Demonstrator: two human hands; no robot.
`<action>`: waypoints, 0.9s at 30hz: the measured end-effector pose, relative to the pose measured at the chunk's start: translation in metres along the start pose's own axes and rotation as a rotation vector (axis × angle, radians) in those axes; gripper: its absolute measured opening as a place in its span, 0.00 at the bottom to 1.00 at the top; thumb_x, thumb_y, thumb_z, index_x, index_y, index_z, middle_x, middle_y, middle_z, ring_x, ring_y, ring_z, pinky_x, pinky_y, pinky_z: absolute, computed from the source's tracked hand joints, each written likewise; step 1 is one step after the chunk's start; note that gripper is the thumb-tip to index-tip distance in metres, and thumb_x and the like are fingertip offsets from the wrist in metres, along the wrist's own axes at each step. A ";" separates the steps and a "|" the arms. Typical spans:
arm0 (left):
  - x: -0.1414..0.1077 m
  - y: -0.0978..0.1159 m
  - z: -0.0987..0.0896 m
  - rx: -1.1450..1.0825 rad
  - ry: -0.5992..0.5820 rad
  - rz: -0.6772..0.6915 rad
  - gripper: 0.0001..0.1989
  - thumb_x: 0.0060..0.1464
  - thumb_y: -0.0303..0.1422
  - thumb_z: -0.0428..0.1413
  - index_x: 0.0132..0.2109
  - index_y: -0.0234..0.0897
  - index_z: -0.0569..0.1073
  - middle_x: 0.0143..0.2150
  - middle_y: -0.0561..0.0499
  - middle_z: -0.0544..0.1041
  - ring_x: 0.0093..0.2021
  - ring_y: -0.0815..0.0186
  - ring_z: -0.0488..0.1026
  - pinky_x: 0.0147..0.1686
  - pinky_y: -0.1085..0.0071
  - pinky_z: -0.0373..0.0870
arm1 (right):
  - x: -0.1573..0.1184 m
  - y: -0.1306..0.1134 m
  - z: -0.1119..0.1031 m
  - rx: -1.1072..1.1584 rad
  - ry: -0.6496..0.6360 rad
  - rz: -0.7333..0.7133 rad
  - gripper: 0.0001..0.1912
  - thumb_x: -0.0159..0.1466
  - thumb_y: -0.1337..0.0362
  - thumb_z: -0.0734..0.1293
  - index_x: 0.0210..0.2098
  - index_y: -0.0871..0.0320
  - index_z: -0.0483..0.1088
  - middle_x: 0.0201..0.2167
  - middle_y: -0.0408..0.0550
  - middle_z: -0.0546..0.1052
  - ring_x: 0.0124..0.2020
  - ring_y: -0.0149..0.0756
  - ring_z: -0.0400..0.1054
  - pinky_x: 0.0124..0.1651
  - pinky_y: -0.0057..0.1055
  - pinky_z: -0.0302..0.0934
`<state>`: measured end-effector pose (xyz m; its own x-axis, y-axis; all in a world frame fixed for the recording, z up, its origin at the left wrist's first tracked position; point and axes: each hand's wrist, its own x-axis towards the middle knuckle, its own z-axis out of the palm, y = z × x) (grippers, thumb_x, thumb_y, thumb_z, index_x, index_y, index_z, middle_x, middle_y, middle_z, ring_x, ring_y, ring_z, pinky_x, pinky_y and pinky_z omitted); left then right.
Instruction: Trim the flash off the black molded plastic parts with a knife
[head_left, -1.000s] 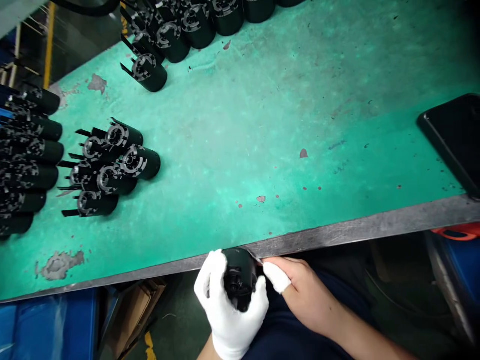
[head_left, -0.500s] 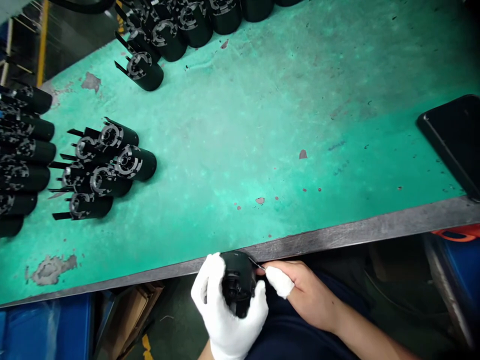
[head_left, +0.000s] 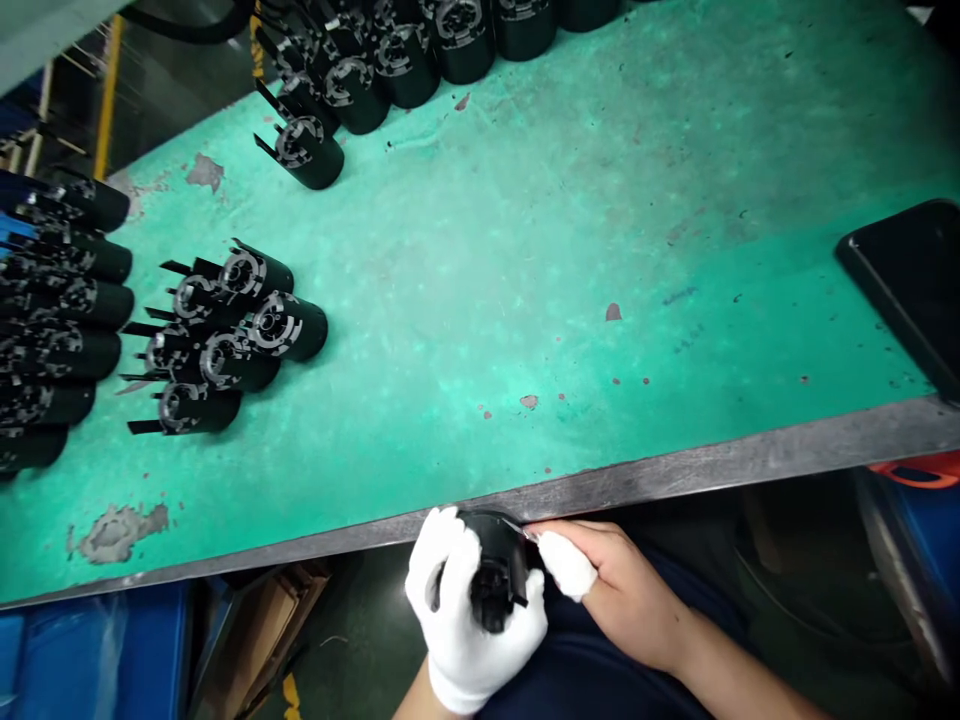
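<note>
In a white glove, my left hand [head_left: 469, 620] is wrapped round a black cylindrical plastic housing [head_left: 499, 570] just in front of the bench edge. The housing is tilted, and its slotted open end faces me. My right hand [head_left: 600, 575] is bare except for a white cover on the thumb. Its thumb and forefinger pinch a thin metal tool [head_left: 523, 530] whose tip lies against the rim of the housing. Most of the tool is hidden by the fingers, so its exact kind cannot be made out.
Similar black housings stand in a cluster [head_left: 225, 345] on the green bench [head_left: 487, 250], in rows [head_left: 67, 350] at the left and along the back [head_left: 401, 70]. A black phone-like slab [head_left: 911, 285] lies at the right. Blue bins [head_left: 97, 650] and an orange handle [head_left: 922, 470] are below the edge.
The housing has turned slightly in my left hand, and both hands sit a little further right. The tool tip has shifted along the rim. The camera view has moved slightly left.
</note>
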<state>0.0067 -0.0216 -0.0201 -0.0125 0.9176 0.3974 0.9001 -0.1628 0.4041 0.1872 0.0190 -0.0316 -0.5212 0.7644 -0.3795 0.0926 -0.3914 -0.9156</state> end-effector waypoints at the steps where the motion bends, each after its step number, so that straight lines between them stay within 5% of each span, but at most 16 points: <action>1: 0.000 0.000 0.000 0.005 -0.002 -0.003 0.42 0.37 0.32 0.69 0.61 0.36 0.64 0.52 0.38 0.66 0.54 0.45 0.71 0.54 0.43 0.73 | 0.000 0.000 -0.002 -0.010 -0.014 -0.020 0.15 0.71 0.62 0.60 0.51 0.54 0.77 0.42 0.48 0.81 0.42 0.39 0.73 0.48 0.33 0.65; 12: 0.002 -0.003 0.001 -0.025 0.013 0.017 0.41 0.37 0.31 0.68 0.60 0.38 0.65 0.49 0.41 0.68 0.52 0.46 0.73 0.53 0.43 0.74 | 0.007 -0.013 0.003 -0.161 -0.005 0.017 0.17 0.73 0.61 0.57 0.35 0.54 0.75 0.31 0.45 0.78 0.35 0.37 0.71 0.42 0.31 0.62; 19: -0.003 -0.003 0.006 0.040 0.078 0.085 0.39 0.37 0.30 0.69 0.58 0.38 0.65 0.49 0.43 0.67 0.53 0.45 0.73 0.52 0.46 0.75 | 0.005 -0.008 0.011 -0.123 0.091 0.003 0.14 0.71 0.63 0.58 0.36 0.54 0.74 0.34 0.45 0.79 0.35 0.36 0.71 0.41 0.30 0.60; 27: -0.008 -0.006 0.008 0.023 0.054 0.054 0.39 0.40 0.32 0.69 0.60 0.40 0.64 0.53 0.40 0.66 0.55 0.44 0.72 0.53 0.45 0.74 | 0.006 0.001 0.001 -0.114 0.029 -0.023 0.15 0.71 0.62 0.59 0.33 0.57 0.74 0.28 0.42 0.76 0.30 0.33 0.66 0.35 0.28 0.56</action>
<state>0.0046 -0.0251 -0.0326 0.0135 0.8864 0.4627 0.9098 -0.2029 0.3621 0.1833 0.0220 -0.0348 -0.4997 0.7878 -0.3600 0.1776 -0.3136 -0.9328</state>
